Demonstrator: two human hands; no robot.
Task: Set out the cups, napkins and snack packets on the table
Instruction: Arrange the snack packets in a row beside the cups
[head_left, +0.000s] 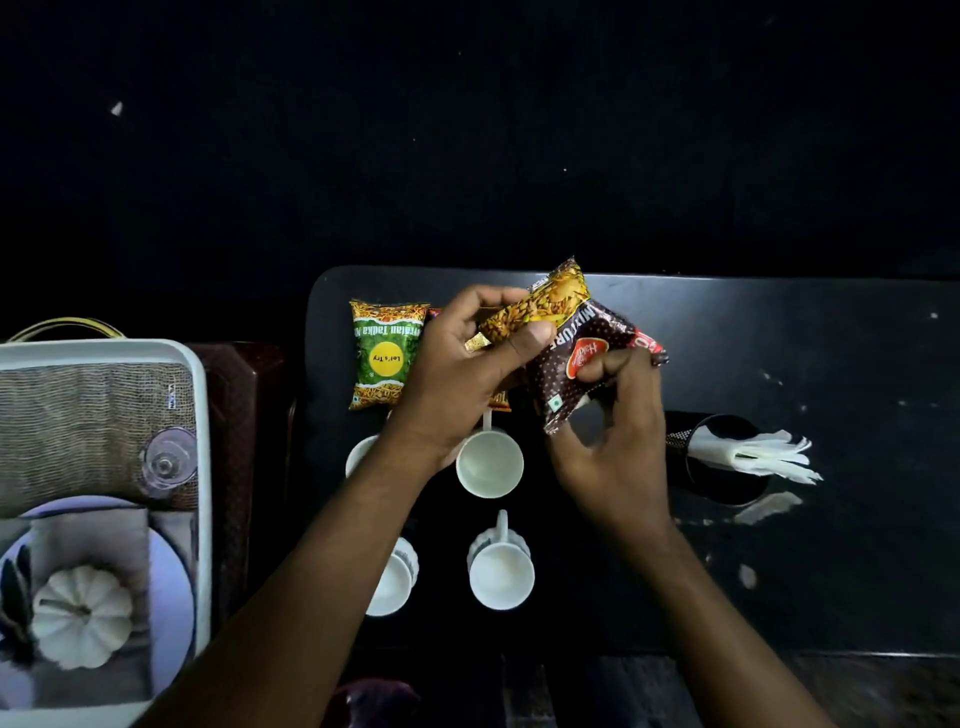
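Black and shiny, the surface (779, 338) carries most of the party things already. Both hands are busy above it with snack packets. The left hand (462, 374) pinches a yellow packet (540, 306) between thumb and fingers, and the right hand (618, 441) pinches the bottom end of a brown packet (587, 358) with its fingertips. The two packets touch, so it looks like the person is pulling them apart to put them down one at a time. A green packet (384, 353) lies flat at the far left of the surface, and an orange one peeks out beside it, mostly hidden under the left hand. The new packets probably go next in that row. Four white cups (490, 462) stand in two rows near the person, open side up, ready for drinks. White napkins (753, 452) stick out of a black holder (722, 467) to the right, where they are easy to grab.
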